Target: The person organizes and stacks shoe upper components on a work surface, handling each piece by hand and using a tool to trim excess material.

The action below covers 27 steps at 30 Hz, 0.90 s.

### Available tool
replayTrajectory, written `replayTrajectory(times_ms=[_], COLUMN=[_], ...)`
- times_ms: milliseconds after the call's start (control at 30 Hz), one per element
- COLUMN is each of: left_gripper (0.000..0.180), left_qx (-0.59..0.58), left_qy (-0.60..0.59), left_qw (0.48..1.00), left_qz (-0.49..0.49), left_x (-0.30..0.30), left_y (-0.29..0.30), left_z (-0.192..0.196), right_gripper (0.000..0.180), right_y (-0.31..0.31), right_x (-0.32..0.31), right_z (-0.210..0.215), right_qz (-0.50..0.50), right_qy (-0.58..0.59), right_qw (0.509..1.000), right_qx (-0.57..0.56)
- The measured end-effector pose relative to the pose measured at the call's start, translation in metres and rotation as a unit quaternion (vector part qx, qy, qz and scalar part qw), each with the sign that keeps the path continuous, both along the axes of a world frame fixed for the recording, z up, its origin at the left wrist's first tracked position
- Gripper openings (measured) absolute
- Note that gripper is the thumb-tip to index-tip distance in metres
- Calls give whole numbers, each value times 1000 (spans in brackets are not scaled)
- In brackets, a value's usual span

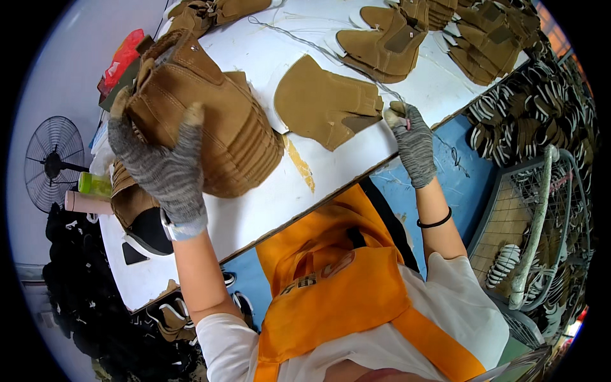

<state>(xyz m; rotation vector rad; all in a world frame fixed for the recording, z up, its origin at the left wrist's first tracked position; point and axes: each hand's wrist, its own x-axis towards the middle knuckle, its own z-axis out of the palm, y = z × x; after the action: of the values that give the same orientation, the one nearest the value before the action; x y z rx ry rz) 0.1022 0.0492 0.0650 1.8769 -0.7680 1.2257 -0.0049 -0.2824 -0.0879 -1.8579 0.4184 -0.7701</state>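
My left hand (167,162), in a grey knit glove with pale fingertips, grips a thick stack of brown suede shoe uppers (232,137), thumb on the near face and fingers round the left side. The stack leans on the white table. My right hand (412,143), gloved the same way, is closed at the table's near edge on a thin grey cord (318,48). That cord runs back across the table, and a loose end hangs past the hand. Between my hands lies a flat brown upper (328,102), its darker tip close to my right fingers.
More brown uppers (385,48) lie in piles along the back of the white table (254,223). A wire cart (541,216) stands to the right beside heaped uppers. On the left are a fan (54,163), a pink bottle (88,202) and a red plastic bag (124,57).
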Motion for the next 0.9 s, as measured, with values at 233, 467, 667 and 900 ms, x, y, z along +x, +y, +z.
replayTrajectory(times_ms=[233,467,667,900], left_gripper=[75,63,40,17], left_qx=[30,18,-88,-292], left_qy=[-13,271,447,567], left_qw=[998,954,862,715], left_qz=[49,-125,-222,-287], left_x=[10,-102,-86,-55], left_y=[-9,-66,-97,-110], left_z=[5,-99,-132,-156], right_gripper=[57,44,46,36], right_y=[17,13,14,-5], right_x=[20,20,9,34], right_z=[20,11,19,3], right_qz=[-8,35,17,17], right_qy=[161,127,130,91], right_qw=[974,984,989,989], right_qx=[-156,-116,-64,-115])
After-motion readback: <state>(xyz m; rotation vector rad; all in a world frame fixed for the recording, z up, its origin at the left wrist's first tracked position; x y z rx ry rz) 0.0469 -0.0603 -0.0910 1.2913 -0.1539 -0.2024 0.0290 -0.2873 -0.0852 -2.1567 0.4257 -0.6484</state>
